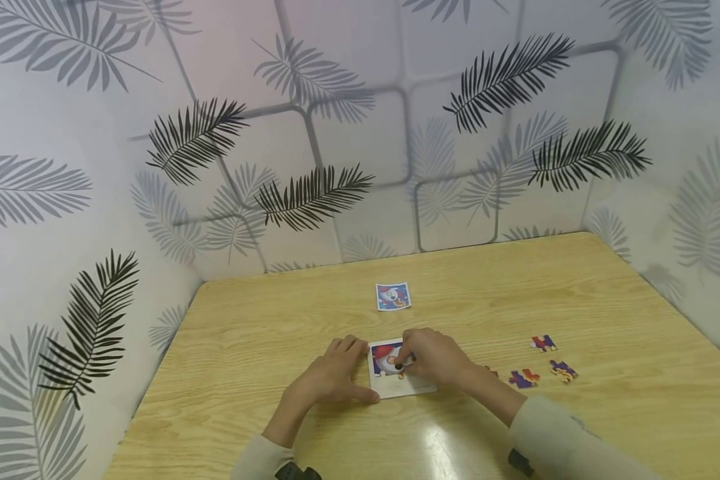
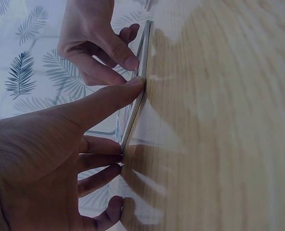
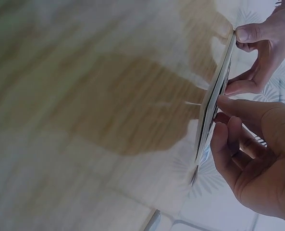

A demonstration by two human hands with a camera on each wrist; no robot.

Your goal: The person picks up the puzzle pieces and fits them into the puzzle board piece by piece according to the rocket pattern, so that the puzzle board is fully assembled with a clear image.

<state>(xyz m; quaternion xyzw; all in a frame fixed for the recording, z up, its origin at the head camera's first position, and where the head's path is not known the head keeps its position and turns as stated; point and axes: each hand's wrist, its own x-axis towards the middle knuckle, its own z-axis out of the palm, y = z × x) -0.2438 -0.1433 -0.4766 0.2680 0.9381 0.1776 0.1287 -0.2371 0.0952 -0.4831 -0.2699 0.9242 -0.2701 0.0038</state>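
A small square puzzle board [image 1: 396, 388] lies on the table, its upper part filled with a picture in red, white and purple, its lower part bare and pale. My left hand [image 1: 336, 373] holds the board at its left side, thumb at the near corner and fingers at the far one. In the left wrist view the thumb and fingertips touch the board's edge [image 2: 132, 113]. Over the right part of the picture, my right hand [image 1: 435, 357] pinches a puzzle piece [image 1: 409, 360] against the board. The fingers mostly hide that piece.
Beyond the board lies a small picture card [image 1: 393, 297] with a similar design. Several loose puzzle pieces [image 1: 543, 343] are scattered to the right, one partly behind the right forearm. The wooden table [image 1: 264, 313] meets a leaf-patterned wall [image 1: 360, 147] at the back.
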